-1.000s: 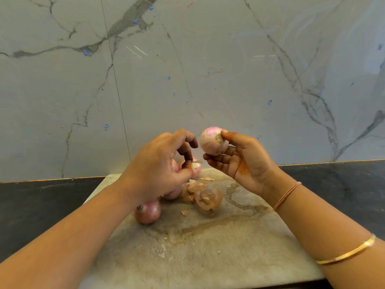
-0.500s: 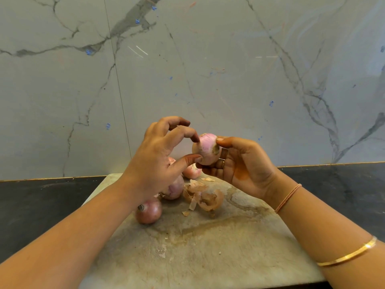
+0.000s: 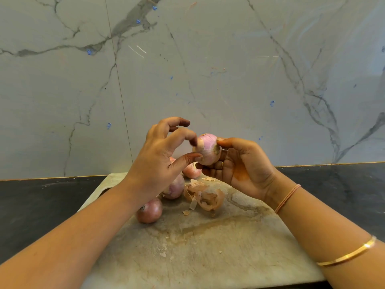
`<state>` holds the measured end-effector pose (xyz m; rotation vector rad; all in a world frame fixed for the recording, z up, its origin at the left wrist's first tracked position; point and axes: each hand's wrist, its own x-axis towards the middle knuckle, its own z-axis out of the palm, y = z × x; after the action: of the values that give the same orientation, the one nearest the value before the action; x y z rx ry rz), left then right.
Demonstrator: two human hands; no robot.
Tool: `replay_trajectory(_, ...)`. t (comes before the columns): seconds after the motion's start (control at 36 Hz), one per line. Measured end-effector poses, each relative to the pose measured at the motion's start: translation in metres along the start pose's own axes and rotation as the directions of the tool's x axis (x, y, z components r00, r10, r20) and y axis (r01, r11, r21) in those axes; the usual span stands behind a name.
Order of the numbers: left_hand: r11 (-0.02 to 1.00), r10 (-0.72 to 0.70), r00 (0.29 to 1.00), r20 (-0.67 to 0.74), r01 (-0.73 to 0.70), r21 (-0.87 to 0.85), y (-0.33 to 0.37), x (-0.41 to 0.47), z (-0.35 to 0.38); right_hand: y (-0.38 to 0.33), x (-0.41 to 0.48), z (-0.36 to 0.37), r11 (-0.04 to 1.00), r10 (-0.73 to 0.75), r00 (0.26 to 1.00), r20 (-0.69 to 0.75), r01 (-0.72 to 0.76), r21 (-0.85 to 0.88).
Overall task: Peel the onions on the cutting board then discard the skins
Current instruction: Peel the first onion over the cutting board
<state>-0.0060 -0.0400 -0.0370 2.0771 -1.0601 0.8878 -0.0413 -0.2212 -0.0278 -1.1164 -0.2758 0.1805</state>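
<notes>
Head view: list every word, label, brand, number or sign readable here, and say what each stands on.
None: no readable text anywhere.
The small blue marks on the grey-veined marble wall are specks, not letters.
The stained pale cutting board, the pink onion in the right hand and the gold bangle carry no print.

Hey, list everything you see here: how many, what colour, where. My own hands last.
counter: one, black, against the wall
wall: one, grey-veined marble, behind
cutting board: one, stained off-white, on counter
held onion: one, pale pink, raised over board's far edge
board onions: at least three, reddish-pink, board's far left, partly hidden
onion skins: one pile, brown, mid-board
bangle: one, gold, right forearm
thread band: one, pink, right wrist
left hand: one, thumb and forefinger pinching held onion
right hand: one, holding held onion
</notes>
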Motion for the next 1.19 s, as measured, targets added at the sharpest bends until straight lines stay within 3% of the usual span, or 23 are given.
replay_trajectory(0.86, 0.996, 0.019, 1.0, -0.023, -0.017, 0.087, -0.0038, -0.0008, 0.0016, 0.0027, 0.001, 0.0004, 1.0, -0.009, 0.998, -0.056, 0.007, -0.03)
replay_trajectory(1.19, 0.999, -0.02, 1.0, -0.01, 0.02, 0.027, 0.0001, 0.0002, -0.0002, 0.0026, 0.001, -0.001, 0.999, -0.004, 0.998, -0.061, 0.001, -0.051)
